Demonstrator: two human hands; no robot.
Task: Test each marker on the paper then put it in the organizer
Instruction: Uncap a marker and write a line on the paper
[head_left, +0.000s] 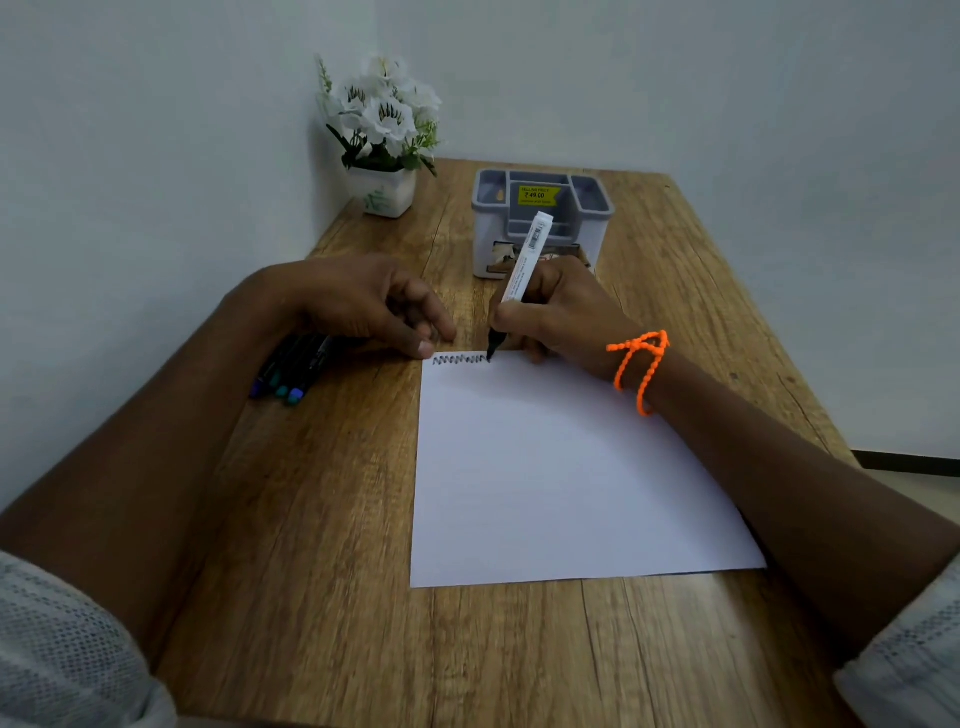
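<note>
A white sheet of paper (561, 467) lies on the wooden table (322, 519). My right hand (561, 312) grips a white-barrelled marker (524, 260), its black tip touching the paper's top edge at the end of a dark zigzag scribble (460, 359). My left hand (358, 301) rests curled at the paper's top left corner, a fingertip pressing near the corner; whether it holds a cap is hidden. Several dark markers (291, 371) with blue and teal ends lie under and beside the left hand. The grey organizer (592, 208) stands behind my right hand.
A white pot of white flowers (382, 135) stands at the table's back left corner against the wall. An orange beaded band (641, 366) circles my right wrist. The table's right edge drops to the floor.
</note>
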